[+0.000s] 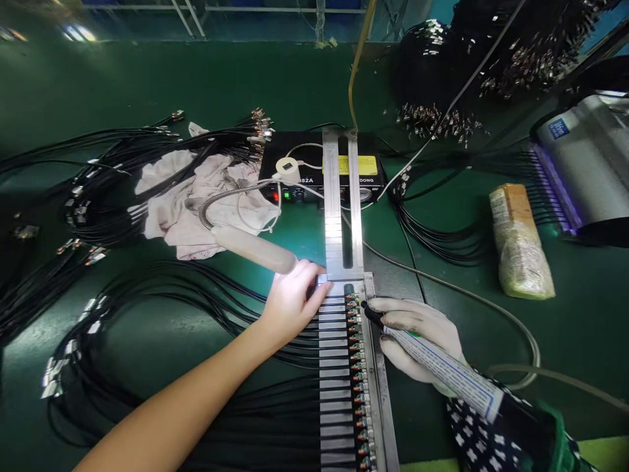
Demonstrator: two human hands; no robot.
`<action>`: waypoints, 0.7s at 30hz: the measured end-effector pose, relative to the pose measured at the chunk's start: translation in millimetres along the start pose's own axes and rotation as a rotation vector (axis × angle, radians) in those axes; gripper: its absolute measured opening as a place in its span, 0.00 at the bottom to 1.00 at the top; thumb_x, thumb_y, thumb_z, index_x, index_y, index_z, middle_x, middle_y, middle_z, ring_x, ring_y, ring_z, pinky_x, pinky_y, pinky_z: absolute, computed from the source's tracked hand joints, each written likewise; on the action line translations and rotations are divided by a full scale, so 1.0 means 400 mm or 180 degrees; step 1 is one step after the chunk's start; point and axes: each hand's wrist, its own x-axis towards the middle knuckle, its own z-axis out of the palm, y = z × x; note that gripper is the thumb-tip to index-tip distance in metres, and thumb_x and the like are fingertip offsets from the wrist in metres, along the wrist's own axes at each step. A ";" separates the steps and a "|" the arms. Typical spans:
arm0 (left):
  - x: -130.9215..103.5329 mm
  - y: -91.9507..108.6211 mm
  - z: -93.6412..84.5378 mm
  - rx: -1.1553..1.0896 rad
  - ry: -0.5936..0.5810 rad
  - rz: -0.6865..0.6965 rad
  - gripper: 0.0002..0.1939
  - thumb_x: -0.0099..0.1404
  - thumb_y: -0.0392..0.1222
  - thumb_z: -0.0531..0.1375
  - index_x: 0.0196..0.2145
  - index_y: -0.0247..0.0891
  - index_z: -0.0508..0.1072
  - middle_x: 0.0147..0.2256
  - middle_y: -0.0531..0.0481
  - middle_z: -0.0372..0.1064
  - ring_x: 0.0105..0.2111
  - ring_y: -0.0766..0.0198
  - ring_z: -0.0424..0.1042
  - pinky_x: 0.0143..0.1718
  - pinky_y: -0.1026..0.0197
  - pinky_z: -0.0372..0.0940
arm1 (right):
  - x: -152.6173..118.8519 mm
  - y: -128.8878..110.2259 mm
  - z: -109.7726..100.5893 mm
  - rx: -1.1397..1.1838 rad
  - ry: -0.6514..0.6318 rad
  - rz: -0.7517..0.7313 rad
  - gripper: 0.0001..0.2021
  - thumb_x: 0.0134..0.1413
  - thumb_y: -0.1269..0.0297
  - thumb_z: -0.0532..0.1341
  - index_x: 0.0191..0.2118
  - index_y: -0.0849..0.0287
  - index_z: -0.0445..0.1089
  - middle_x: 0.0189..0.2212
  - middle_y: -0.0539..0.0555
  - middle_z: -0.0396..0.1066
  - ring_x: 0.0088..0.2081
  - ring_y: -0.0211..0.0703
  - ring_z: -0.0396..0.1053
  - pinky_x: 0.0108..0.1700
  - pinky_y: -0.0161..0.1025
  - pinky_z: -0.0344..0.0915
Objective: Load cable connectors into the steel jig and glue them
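My right hand (425, 334), in a stained white glove, is closed around a glue syringe (442, 367) with a printed label and a dark nozzle. The nozzle's tip is beside the uppermost of several small connectors (361, 387) lined up along a metal fixture (334, 393). Black cables (211, 288) run left from these connectors. At the fixture's upper end, my bare left hand (289, 301) has its fingers curled and thumb pressed in; what lies between them is hidden. A lit gooseneck lamp (253, 248) hangs just above that hand.
Behind the fixture stands a black control box (299, 143) marked 982A, with a metal bracket (334, 196) before it. A crumpled cloth (211, 190) and cable bundles (88, 203) lie left. To the right are a wrapped block (521, 242), a hose (491, 305) and a purple-glowing lamp unit (590, 164).
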 end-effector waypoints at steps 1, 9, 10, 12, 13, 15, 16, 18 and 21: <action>0.000 0.000 0.000 0.0000 0.0010 0.0002 0.08 0.70 0.44 0.56 0.38 0.38 0.70 0.30 0.53 0.63 0.33 0.61 0.63 0.37 0.59 0.54 | 0.000 0.000 0.000 -0.0001 0.0003 -0.0008 0.11 0.51 0.69 0.66 0.42 0.56 0.70 0.43 0.58 0.79 0.43 0.47 0.79 0.43 0.41 0.77; 0.001 0.004 -0.003 0.0002 0.0024 0.0009 0.08 0.70 0.45 0.56 0.37 0.38 0.70 0.30 0.52 0.64 0.33 0.61 0.63 0.36 0.59 0.55 | 0.004 -0.001 -0.001 -0.0027 -0.0047 0.0031 0.10 0.52 0.68 0.67 0.42 0.57 0.71 0.43 0.59 0.79 0.43 0.46 0.79 0.45 0.41 0.77; 0.001 0.004 -0.002 0.0003 0.0020 0.0003 0.08 0.70 0.45 0.56 0.37 0.38 0.69 0.30 0.52 0.64 0.33 0.61 0.63 0.36 0.59 0.55 | 0.005 -0.003 -0.001 -0.0042 -0.0032 0.0039 0.10 0.52 0.68 0.67 0.41 0.57 0.71 0.43 0.59 0.79 0.43 0.46 0.79 0.44 0.41 0.77; 0.000 0.003 -0.001 0.0006 0.0010 -0.0006 0.08 0.70 0.45 0.55 0.37 0.39 0.69 0.30 0.52 0.64 0.33 0.61 0.63 0.37 0.59 0.55 | 0.006 -0.004 0.000 -0.0039 -0.0002 0.0052 0.09 0.53 0.68 0.66 0.41 0.56 0.71 0.42 0.58 0.79 0.43 0.46 0.79 0.43 0.41 0.77; 0.000 0.002 -0.001 0.0011 0.0006 -0.0008 0.08 0.70 0.45 0.55 0.38 0.39 0.69 0.30 0.52 0.64 0.33 0.61 0.64 0.37 0.59 0.55 | 0.005 -0.003 0.001 -0.0017 0.0021 0.0051 0.09 0.53 0.68 0.66 0.41 0.56 0.71 0.42 0.58 0.79 0.42 0.47 0.79 0.43 0.41 0.77; -0.001 0.002 -0.001 0.0029 -0.0009 -0.0019 0.08 0.70 0.45 0.55 0.38 0.39 0.69 0.30 0.52 0.64 0.33 0.61 0.64 0.37 0.58 0.56 | 0.004 -0.001 0.002 0.0037 0.0061 0.0018 0.10 0.52 0.68 0.66 0.42 0.56 0.70 0.42 0.58 0.79 0.43 0.47 0.79 0.43 0.42 0.77; -0.001 0.002 -0.001 0.0040 -0.0015 -0.0025 0.09 0.70 0.46 0.54 0.38 0.39 0.69 0.30 0.52 0.64 0.33 0.61 0.64 0.37 0.58 0.56 | 0.003 0.000 0.003 0.0062 0.0069 0.0000 0.11 0.52 0.68 0.67 0.42 0.56 0.70 0.42 0.58 0.79 0.43 0.48 0.79 0.43 0.42 0.77; 0.000 0.003 -0.003 0.0046 -0.0022 -0.0033 0.09 0.70 0.46 0.54 0.38 0.40 0.69 0.30 0.52 0.64 0.33 0.60 0.64 0.36 0.58 0.56 | 0.001 0.004 0.003 0.0102 0.0068 -0.0044 0.11 0.51 0.69 0.67 0.42 0.56 0.70 0.42 0.59 0.79 0.42 0.48 0.79 0.42 0.42 0.77; 0.001 0.005 -0.005 0.0029 0.0006 -0.0015 0.08 0.70 0.46 0.54 0.38 0.39 0.69 0.30 0.52 0.64 0.33 0.61 0.64 0.36 0.59 0.56 | -0.002 0.006 0.003 0.0155 0.0057 -0.0076 0.12 0.51 0.69 0.67 0.43 0.57 0.71 0.42 0.59 0.79 0.42 0.48 0.79 0.42 0.42 0.77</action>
